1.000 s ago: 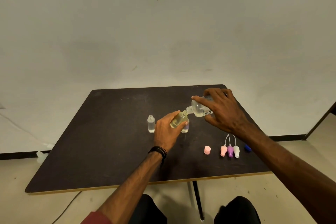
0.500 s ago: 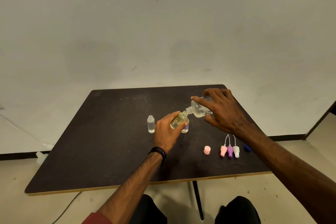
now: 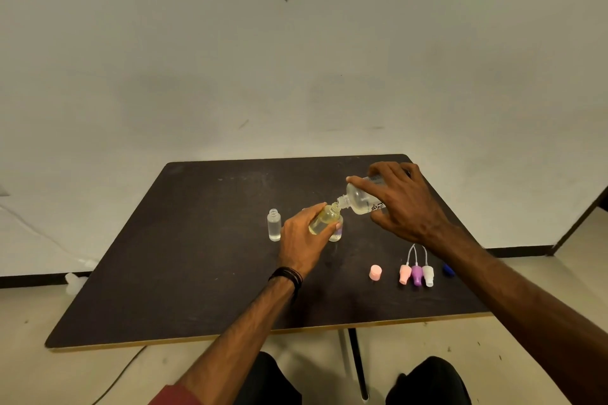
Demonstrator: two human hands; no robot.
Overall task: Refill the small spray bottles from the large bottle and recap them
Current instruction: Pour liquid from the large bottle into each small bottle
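Note:
My right hand (image 3: pixel 403 204) grips the large clear bottle (image 3: pixel 360 199), tipped to the left with its mouth touching the neck of a small yellowish bottle (image 3: pixel 324 215). My left hand (image 3: pixel 302 235) holds that small bottle tilted above the dark table (image 3: pixel 197 256). Another small bottle (image 3: pixel 337 232) stands just behind it, partly hidden by my fingers. A third small clear bottle (image 3: pixel 274 224) stands uncapped to the left. Near the front right lie a pink cap (image 3: pixel 375 272) and pink (image 3: pixel 405 273), purple (image 3: pixel 417 275) and white (image 3: pixel 427 275) spray heads with tubes.
A small blue cap (image 3: pixel 447 269) lies right of the spray heads, partly behind my right forearm. The table's front edge runs just above my knees. A cable and a white object (image 3: pixel 70 279) lie on the floor at the left.
Both hands hold nearly the same pose; the large bottle stays tipped against the small bottle's neck.

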